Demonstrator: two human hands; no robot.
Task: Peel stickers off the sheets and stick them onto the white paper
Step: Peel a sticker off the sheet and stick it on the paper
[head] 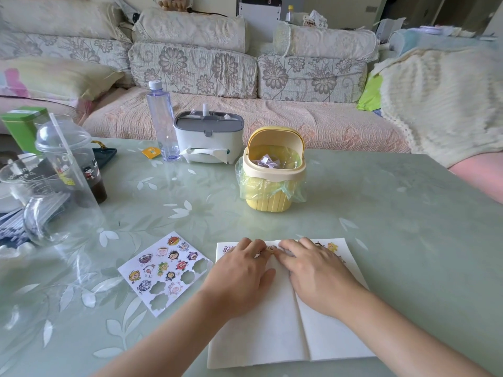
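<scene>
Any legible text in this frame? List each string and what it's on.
No string reads in full.
Clear cup: lettering on the wall, seen reversed, too blurred to read.
Drink cup: white print on a dark band, blurred.
Green tin: lid label, too small.
Orange packet: print too small.
Sticker sheet: cartoon figures, no words legible.

One wide-angle head camera looks forward and down, close over the pale green leaf-patterned table (381, 213) in the lower frame, facing the floral fabric sofa (190, 66) above.
</scene>
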